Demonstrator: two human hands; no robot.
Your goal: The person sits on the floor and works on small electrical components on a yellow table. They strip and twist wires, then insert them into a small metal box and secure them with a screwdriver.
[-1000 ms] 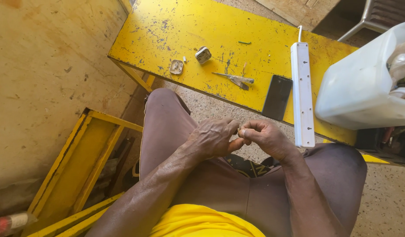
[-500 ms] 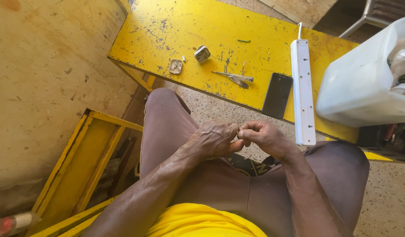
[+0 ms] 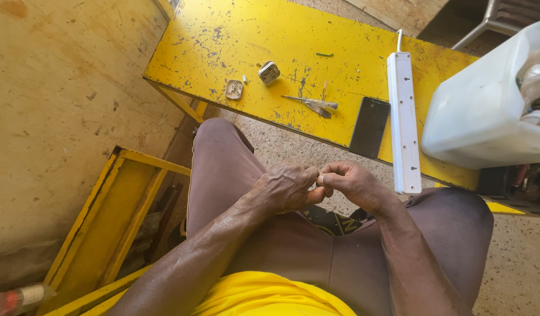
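Hands: the left hand (image 3: 284,188) and right hand (image 3: 355,184) met fingertip to fingertip above the lap, before the bench (image 3: 235,35).
On the bench, left to right: plug cover (image 3: 234,89), plug (image 3: 269,72), screwdriver (image 3: 314,103), phone (image 3: 370,126), power strip (image 3: 403,120).
Far right: tub (image 3: 486,111).

Both forearms enter from the bottom edge and converge over the lap, between the thighs. Left hand (image 3: 284,187): back of hand up, wrist roughly straight, fingers curled inward toward the right hand. Right hand (image 3: 355,184): wrist bent, knuckles up, fingers (image 3: 334,171) folded tight, thumb tip pressed against them. Fingertips of the two hands meet at the midline, touching. Whether anything is pinched between them cannot be told. Elbows out of view.
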